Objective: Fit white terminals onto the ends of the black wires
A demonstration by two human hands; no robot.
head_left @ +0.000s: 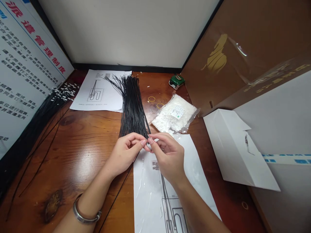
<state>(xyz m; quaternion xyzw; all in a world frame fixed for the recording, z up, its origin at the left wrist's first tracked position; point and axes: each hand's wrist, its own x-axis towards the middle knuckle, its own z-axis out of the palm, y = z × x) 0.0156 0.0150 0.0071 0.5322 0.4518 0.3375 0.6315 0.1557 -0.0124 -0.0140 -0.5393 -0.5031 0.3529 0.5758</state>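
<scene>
My left hand [130,150] is closed in a pinch on the end of a thin black wire [116,196], which trails from under it toward the lower edge of the view. Opposite it, fingertips almost touching, my right hand [168,157] pinches a small pale piece mostly hidden between the fingers. Just beyond both hands lies a thick bundle of black wires [132,106]. A clear plastic bag [176,113] full of small white pieces rests to the right of the bundle. Under my right hand is a printed drawing sheet [145,200].
Black wires with white ends [64,92] lie along the left panel. Another drawing sheet [82,94] sits partly beneath the bundle. A green tape measure [177,82] and yellow rubber bands [151,99] are at the back. A brown box [243,48] and folded white card [233,152] bound the right.
</scene>
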